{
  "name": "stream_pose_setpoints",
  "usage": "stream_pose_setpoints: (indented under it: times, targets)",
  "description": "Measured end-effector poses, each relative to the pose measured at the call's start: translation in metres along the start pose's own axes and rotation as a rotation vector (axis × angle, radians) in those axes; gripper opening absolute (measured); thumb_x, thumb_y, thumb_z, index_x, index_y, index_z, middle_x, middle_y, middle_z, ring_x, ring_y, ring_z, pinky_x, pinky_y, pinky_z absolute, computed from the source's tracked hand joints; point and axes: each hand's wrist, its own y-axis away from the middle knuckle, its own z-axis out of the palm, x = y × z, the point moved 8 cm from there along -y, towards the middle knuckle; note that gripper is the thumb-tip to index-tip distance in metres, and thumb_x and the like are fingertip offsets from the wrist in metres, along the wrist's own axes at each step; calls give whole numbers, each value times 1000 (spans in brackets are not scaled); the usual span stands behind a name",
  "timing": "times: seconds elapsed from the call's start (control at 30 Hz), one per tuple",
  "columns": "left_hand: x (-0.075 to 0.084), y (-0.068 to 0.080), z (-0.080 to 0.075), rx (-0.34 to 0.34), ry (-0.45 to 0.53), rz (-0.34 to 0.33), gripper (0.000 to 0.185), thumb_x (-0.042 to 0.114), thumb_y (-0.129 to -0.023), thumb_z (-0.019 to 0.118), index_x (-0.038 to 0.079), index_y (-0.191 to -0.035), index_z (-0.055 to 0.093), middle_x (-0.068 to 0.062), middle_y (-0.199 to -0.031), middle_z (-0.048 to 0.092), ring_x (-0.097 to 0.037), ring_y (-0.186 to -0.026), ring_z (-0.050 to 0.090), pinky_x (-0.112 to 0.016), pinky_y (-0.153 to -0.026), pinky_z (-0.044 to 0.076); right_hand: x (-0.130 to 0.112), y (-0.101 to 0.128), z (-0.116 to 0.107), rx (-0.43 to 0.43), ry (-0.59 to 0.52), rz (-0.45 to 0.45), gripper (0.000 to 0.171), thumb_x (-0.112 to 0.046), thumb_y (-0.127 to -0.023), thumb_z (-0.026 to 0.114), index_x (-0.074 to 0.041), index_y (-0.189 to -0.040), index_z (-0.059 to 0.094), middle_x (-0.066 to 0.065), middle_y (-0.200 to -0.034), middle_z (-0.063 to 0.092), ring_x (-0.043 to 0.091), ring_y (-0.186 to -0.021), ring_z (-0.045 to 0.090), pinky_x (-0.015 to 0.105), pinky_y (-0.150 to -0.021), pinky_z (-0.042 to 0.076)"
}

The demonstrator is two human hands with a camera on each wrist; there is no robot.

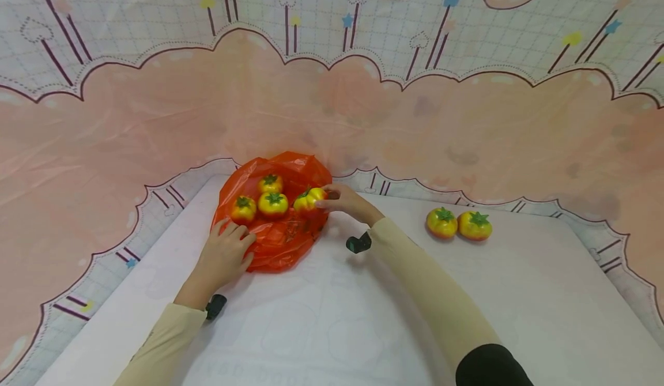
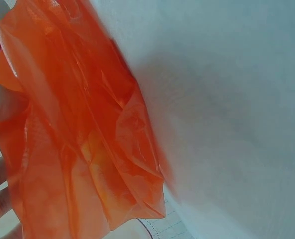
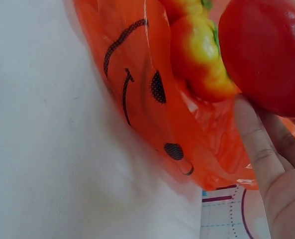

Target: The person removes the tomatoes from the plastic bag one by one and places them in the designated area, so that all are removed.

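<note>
1. Four toy tomatoes sit at the orange plastic bag (image 1: 280,242); the rightmost tomato (image 1: 309,199) is at the bag's right edge, pinched by the right hand (image 1: 346,203), fingers (image 3: 259,144) curled round it.
2. Right wrist view: same tomato fills the top right, red underside up close, w/ another yellow-orange tomato (image 3: 199,50) just beside it on the bag.
3. Other 3 in the bag: one at the back (image 1: 270,183), one front left (image 1: 242,208), one in the middle (image 1: 273,203), close together.
4. Left hand (image 1: 224,254) rests on the bag's near left edge, fingers curled on the plastic, holding it down; left wrist view shows fingertips (image 2: 3,102) against crumpled orange film.
5. Bag lies open and flat on the white table (image 1: 363,317), black smiley print on its side visible in the right wrist view.
6. Two more tomatoes (image 1: 459,224) stand touching each other on the table, well apart to the right of the bag.
7. Pink cloud-pattern cloth (image 1: 332,103) hangs behind and round the table.
</note>
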Motion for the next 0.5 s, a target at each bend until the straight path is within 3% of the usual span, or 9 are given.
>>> stream_pose_setpoints:
  times: [0.5]
  targets:
    - [-1,0,1,12,3,4,30,18,-70,79,9,-95,67,-13,-94,66,-32,-94,58,-57,-99,40,-11,20,-6,14,28,-42,48,-21,-86,61,-7,-131,50,12,-128,54,28,-121,50,39,-100,48]
